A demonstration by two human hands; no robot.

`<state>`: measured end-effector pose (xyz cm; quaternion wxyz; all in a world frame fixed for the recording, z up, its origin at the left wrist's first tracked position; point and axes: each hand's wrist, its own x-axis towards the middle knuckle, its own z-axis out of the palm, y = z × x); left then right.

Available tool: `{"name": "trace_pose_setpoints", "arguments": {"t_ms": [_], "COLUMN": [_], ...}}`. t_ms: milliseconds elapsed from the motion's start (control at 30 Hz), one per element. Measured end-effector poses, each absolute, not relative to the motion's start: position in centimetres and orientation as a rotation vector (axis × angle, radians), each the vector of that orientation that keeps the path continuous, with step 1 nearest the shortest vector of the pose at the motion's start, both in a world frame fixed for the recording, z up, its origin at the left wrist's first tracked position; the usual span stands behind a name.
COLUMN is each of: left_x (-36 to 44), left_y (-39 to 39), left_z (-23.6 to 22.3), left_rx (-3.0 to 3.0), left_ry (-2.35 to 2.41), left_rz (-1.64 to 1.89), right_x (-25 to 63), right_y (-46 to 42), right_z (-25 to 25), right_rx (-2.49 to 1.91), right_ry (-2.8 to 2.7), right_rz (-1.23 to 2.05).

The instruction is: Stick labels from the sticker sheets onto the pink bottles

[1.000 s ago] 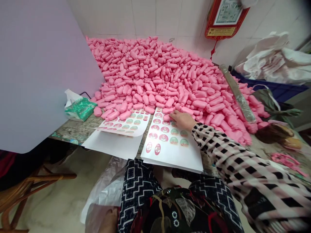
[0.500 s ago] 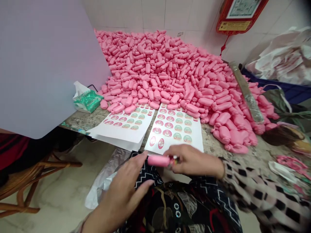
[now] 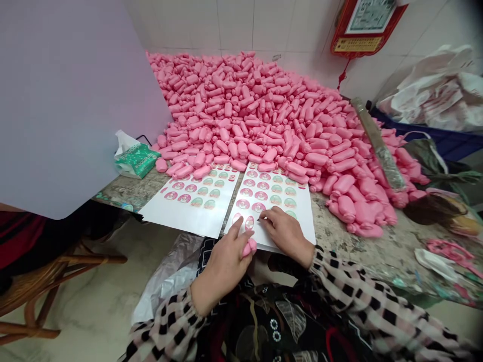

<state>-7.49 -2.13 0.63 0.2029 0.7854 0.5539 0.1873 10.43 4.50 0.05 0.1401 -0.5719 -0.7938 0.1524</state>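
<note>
My left hand [image 3: 222,266] is closed around a small pink bottle [image 3: 249,247]; only one end of it shows past the fingers. It is just over the front edge of the right sticker sheet [image 3: 277,232], which carries pink and green labels. My right hand [image 3: 285,231] rests on that sheet with its fingers pinched beside an oval pink sticker [image 3: 249,222]. A tiny dark tip pokes out of the pinch, too small to name. To the left lies a second sticker sheet [image 3: 181,213]. Behind both sheets rises a big heap of pink bottles [image 3: 241,110], some resting on their far edges.
A green tissue pack [image 3: 136,160] stands at the left beside a large pale panel [image 3: 75,100]. On the right, a long flat bar [image 3: 379,146] leans on the heap. Pink scissors [image 3: 451,254] lie at the far right, near a blue crate [image 3: 433,131] with white bags.
My right hand left the heap, passed a pink bottle to my left hand at the table's front edge, then moved up onto the right sheet. My left hand came into view and closed on the bottle.
</note>
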Motion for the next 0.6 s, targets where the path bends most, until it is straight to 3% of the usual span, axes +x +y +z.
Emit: {"name": "trace_pose_setpoints", "arguments": {"t_ms": [200,600], "left_x": [-6.5,-6.8], "left_y": [-1.6,-2.0], "left_z": [-1.2,-2.5], "left_rx": [2.286,2.445], "left_ry": [1.665,1.7], "left_rz": [0.236,0.202], "right_x": [8.9,9.2], "right_y": [4.4,4.7], "right_z": [0.2,0.5], "right_rx": [-1.772,-1.729], "right_ry": [-2.427,-2.492], "right_rz": [0.148,0.297]}}
